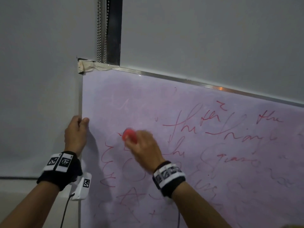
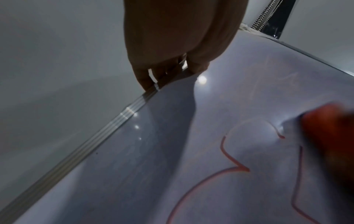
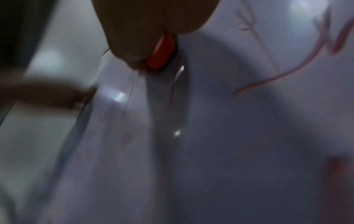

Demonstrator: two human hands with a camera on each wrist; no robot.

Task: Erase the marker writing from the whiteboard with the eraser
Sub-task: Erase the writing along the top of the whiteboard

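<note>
A whiteboard [image 1: 213, 153] with a metal frame leans against the wall, covered in red marker writing [image 1: 194, 127]. Its upper left area shows only faint pink smears. My right hand [image 1: 144, 145] grips a red eraser [image 1: 129, 135] and presses it on the board near the left part of the writing; it is blurred. The eraser [image 3: 162, 51] shows under my fingers in the right wrist view and as a red blur [image 2: 329, 136] in the left wrist view. My left hand [image 1: 76, 135] holds the board's left frame edge [image 2: 122, 115], fingers behind and thumb on the front.
A strip of tape [image 1: 92, 65] wraps the board's top left corner. A bead chain [image 1: 99, 30] and a dark metal strip [image 1: 114, 30] run up the grey wall above it. A white device with a cable [image 1: 82, 186] hangs below my left wrist.
</note>
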